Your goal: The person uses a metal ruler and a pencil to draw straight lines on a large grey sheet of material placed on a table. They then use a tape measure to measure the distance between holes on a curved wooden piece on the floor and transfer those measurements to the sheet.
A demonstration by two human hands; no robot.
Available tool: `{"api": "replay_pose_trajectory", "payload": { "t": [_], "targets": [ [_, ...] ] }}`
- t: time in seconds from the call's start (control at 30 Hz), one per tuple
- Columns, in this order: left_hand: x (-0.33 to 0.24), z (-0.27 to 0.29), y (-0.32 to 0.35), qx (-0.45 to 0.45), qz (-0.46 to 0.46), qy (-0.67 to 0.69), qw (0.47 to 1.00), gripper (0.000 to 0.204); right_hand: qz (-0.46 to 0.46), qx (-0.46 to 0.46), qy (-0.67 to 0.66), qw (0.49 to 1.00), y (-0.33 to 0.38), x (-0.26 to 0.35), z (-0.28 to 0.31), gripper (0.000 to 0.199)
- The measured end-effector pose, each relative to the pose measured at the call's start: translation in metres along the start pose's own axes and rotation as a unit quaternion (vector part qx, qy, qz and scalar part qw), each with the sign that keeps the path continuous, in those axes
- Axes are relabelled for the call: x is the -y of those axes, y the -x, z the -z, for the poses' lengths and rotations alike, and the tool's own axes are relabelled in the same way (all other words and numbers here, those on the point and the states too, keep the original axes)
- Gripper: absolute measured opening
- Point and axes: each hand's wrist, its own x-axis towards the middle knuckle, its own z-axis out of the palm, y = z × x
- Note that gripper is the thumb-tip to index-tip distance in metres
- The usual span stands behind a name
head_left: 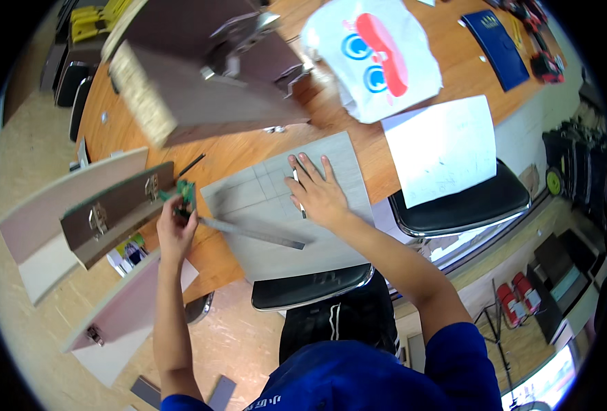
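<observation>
A grey board [317, 250] with thin pencil lines drawn across its upper left part lies at the near edge of the wooden table. My right hand [323, 197] rests on it, fingers stretched forward, with a slim white and black pen [299, 195] tucked between thumb and fingers. At the board's left edge, my left hand [176, 226] grips a try square by its green handle [186, 195]. The square's metal blade [255, 235] reaches right and slightly down over the board. Part of the handle is hidden by my fingers.
A large brown chipboard box [214, 113] stands at the far left. Panels with metal hinges [112, 212] sit left of my left hand. A white printed bag [379, 61], a paper sheet [444, 147] and a blue folder [497, 51] lie to the right; a black chair [464, 202] stands below.
</observation>
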Motion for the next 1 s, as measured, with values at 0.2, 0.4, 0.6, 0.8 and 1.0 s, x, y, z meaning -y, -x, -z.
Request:
{"api": "replay_pose_trajectory", "payload": {
  "t": [0.2, 0.4, 0.6, 0.8, 1.0],
  "targets": [
    [0.005, -0.017, -0.070, 0.105, -0.116, -0.066, 0.985, 0.048, 0.044, 0.019, 0.000, 0.999, -0.012, 0.022, -0.013, 0.033],
    [-0.004, -0.067, -0.104, 0.119, -0.206, -0.067, 0.969, 0.042, 0.091, 0.005, -0.030, 0.995, -0.016, 0.025, -0.010, 0.036],
    [-0.023, -0.112, -0.116, 0.136, -0.243, -0.087, 0.956, 0.026, 0.144, 0.021, -0.001, 0.989, -0.016, 0.035, 0.000, 0.033],
    [-0.031, -0.137, -0.087, 0.045, -0.291, -0.034, 0.955, 0.022, 0.193, 0.034, -0.063, 0.979, -0.014, 0.028, -0.009, 0.024],
    [-0.009, -0.131, -0.052, 0.001, -0.264, -0.041, 0.964, 0.051, 0.156, -0.022, -0.153, 0.976, -0.014, 0.024, -0.011, 0.022]
  ]
}}
